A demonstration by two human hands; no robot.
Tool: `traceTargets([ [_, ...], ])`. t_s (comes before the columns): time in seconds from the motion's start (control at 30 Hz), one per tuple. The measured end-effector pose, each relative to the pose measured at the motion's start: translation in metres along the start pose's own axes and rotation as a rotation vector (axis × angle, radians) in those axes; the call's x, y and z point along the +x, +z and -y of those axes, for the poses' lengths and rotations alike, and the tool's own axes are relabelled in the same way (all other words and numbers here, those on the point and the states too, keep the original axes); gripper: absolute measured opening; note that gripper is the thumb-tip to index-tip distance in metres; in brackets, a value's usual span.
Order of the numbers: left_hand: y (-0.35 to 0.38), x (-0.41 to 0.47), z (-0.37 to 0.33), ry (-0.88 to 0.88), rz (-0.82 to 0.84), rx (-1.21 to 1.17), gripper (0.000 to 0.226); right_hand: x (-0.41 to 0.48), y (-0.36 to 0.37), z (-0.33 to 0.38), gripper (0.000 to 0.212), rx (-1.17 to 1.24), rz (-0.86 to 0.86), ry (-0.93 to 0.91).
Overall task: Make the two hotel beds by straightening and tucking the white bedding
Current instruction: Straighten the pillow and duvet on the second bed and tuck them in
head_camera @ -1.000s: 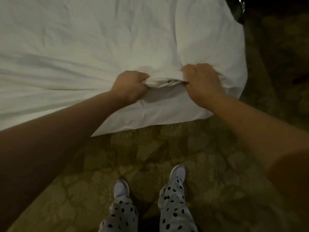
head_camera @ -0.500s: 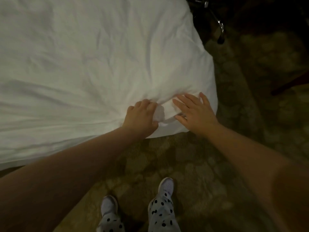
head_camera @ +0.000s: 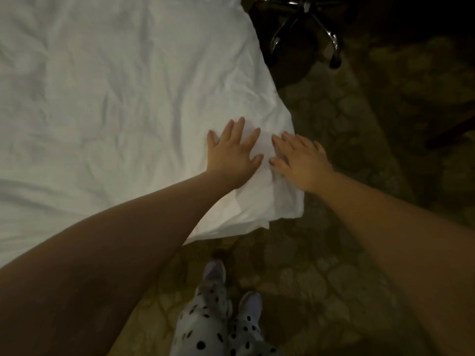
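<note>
Both hands are pressing flat, fingers spread apart, on the white bedding [head_camera: 123,104] at its corner, centre-right of the frame: left hand [head_camera: 231,154] just beside right hand [head_camera: 300,160]. The cloth looks light, soft and crease-prone, probably best pinched along the lower hem.

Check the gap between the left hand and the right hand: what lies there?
Only a narrow, lightly creased strip of the white bedding. The left hand and right hand rest flat on it, as the head view shows.
</note>
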State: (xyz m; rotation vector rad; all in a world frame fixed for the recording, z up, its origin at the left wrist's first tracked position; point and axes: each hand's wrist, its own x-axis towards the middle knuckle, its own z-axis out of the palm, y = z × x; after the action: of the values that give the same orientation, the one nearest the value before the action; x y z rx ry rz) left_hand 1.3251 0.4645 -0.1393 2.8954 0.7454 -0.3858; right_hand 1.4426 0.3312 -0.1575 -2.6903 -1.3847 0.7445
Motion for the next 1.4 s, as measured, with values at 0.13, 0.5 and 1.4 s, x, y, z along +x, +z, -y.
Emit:
traceTargets([
  [0.13, -0.002, 0.051, 0.022, -0.121, -0.057, -0.001, 0.064, 0.062, -0.002, 0.003, 0.067, 0.102, 0.006, 0.058],
  [0.5, 0.024, 0.17, 0.04, -0.221, -0.037, 0.01, 0.065, 0.227, 0.0, -0.01, 0.099, 0.963, 0.118, 0.278],
  [1.4, -0.175, 0.111, -0.114, -1.277, -0.435, -0.434, 0.078, 0.132, -0.23, 0.043, 0.033, 1.047, 0.535, -0.241],
])
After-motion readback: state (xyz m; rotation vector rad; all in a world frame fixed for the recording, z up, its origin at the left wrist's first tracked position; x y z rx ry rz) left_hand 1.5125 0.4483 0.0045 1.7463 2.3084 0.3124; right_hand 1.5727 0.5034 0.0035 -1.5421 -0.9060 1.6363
